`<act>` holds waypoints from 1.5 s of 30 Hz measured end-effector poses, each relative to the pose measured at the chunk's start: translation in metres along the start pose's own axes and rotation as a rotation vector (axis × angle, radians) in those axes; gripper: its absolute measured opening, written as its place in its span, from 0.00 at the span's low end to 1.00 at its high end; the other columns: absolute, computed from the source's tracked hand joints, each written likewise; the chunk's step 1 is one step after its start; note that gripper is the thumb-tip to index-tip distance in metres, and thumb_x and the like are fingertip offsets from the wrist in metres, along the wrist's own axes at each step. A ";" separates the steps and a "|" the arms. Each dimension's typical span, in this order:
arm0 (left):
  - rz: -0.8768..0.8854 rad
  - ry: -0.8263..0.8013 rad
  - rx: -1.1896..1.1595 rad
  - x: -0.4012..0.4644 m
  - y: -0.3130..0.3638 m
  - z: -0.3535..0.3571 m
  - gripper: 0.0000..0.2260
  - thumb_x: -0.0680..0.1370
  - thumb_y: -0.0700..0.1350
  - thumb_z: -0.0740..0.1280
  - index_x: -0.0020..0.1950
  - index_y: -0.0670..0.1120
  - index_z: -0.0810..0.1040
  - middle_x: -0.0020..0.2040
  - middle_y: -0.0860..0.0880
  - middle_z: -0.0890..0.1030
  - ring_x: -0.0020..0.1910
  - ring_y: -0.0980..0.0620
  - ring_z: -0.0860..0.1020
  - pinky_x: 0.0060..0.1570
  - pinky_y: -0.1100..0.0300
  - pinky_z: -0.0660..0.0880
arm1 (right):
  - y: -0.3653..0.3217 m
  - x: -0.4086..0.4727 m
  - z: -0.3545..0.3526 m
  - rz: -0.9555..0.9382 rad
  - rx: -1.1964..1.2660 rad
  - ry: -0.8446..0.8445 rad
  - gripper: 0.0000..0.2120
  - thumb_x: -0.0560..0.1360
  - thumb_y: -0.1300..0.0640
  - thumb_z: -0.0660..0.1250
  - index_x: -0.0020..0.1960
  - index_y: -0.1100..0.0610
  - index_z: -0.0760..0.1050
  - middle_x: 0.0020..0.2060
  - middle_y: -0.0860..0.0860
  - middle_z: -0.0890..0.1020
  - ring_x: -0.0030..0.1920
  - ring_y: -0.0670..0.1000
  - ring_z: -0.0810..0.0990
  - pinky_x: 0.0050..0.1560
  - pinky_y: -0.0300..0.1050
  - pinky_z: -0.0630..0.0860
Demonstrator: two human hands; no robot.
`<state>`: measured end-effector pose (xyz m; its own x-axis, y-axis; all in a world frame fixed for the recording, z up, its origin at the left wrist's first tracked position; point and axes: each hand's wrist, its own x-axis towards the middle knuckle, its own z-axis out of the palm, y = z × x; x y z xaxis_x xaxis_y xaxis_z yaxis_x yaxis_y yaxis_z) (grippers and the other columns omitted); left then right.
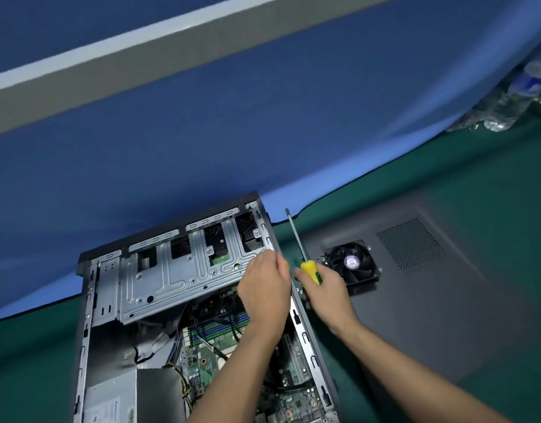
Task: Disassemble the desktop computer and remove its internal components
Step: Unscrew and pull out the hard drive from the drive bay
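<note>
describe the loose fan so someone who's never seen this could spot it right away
Find the open computer case on the green mat, then the grey side panel lying flat to its right. The fan sits on that panel's near-left part, just beyond the right hand holding the screwdriver. It is the only square black frame with blades and a purple round hub label.

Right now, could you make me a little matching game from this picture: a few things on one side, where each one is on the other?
Things:
1. screwdriver
2. cooling fan
3. drive cage
4. left hand

Places:
A. lying on the grey side panel
B. at the drive cage's right end
C. held in the right hand
D. mounted inside the open computer case

Pairs: 1-C, 2-A, 3-D, 4-B
</note>
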<state>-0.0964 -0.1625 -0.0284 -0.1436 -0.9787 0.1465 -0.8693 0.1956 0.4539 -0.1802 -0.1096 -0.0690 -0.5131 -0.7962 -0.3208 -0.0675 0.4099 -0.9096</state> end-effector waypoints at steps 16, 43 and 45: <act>-1.073 -0.425 -1.330 -0.017 -0.042 -0.024 0.11 0.78 0.45 0.64 0.56 0.40 0.71 0.49 0.37 0.79 0.52 0.40 0.78 0.45 0.52 0.78 | -0.041 -0.020 0.011 -0.270 -0.692 0.111 0.18 0.76 0.36 0.56 0.44 0.50 0.59 0.35 0.46 0.74 0.37 0.54 0.78 0.35 0.46 0.64; -1.260 -0.387 -1.569 -0.049 -0.058 -0.044 0.06 0.72 0.31 0.56 0.43 0.34 0.72 0.43 0.37 0.78 0.42 0.39 0.78 0.50 0.45 0.76 | -0.060 -0.049 -0.017 -0.337 -0.759 -0.137 0.10 0.75 0.50 0.64 0.37 0.48 0.67 0.34 0.46 0.76 0.37 0.52 0.74 0.33 0.44 0.64; -1.246 -0.400 -1.508 -0.063 -0.065 -0.050 0.06 0.71 0.31 0.56 0.43 0.36 0.72 0.41 0.38 0.80 0.41 0.39 0.79 0.46 0.46 0.77 | -0.059 -0.052 -0.017 -0.347 -0.754 -0.155 0.12 0.75 0.50 0.64 0.35 0.48 0.66 0.32 0.44 0.75 0.35 0.50 0.74 0.29 0.41 0.61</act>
<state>-0.0073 -0.1100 -0.0231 -0.1494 -0.5071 -0.8488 0.4394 -0.8031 0.4024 -0.1637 -0.0849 0.0053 -0.2385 -0.9613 -0.1381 -0.7812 0.2744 -0.5607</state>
